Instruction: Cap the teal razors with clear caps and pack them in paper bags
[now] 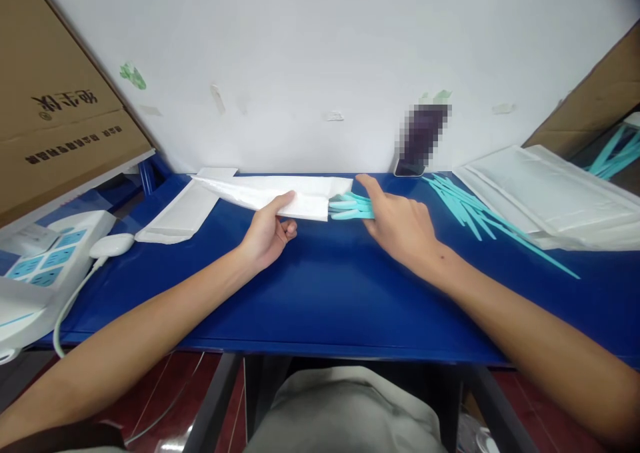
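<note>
A long white bag [310,196] is pinched in my left hand [270,233], thumb on top near its right part. The bag's open end faces right. My right hand [403,230] holds a bundle of turquoise sticks [350,206], whose left ends sit at the mouth of the bag. How far they reach inside is hidden. More turquoise sticks [475,213] lie loose on the blue table [320,300] to the right of my right hand. Another white bag [187,206] lies flat at the left.
Stacked white bags [555,193] lie at the right. A phone [423,140] leans on the white wall. A white power strip [60,260] with a plug and cable sits at the left edge. Cardboard boxes stand at left [65,100] and right [595,100].
</note>
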The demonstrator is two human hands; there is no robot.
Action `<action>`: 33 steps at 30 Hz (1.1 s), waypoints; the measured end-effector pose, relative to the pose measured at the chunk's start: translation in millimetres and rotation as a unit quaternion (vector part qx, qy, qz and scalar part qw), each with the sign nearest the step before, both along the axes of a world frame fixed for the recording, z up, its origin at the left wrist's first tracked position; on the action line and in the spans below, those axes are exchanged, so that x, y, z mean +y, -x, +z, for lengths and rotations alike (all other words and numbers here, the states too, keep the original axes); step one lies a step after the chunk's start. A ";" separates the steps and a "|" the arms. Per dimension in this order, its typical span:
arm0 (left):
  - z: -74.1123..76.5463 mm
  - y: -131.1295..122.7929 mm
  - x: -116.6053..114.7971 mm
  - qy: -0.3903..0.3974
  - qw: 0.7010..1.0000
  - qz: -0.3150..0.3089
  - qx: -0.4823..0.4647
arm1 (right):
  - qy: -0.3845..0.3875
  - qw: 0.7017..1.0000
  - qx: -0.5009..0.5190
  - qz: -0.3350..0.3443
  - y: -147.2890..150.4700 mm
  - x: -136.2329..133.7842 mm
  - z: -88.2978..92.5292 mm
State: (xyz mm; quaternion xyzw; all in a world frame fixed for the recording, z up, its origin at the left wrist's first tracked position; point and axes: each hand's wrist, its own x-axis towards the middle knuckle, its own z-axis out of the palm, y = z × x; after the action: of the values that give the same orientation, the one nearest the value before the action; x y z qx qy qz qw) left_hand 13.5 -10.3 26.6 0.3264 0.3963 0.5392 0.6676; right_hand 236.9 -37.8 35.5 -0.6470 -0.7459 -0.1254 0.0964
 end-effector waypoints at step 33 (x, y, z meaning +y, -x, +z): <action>1.5 1.0 -3.9 0.048 0.993 -0.099 0.031 | -0.029 0.994 -0.045 0.091 -10.7 5.3 -4.0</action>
State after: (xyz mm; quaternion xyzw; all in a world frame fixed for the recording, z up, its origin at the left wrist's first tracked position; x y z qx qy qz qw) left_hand 12.6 -14.2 28.1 0.3483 0.4078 0.4401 0.7202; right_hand 247.5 -32.5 31.5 -0.5673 -0.8011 -0.1672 0.0925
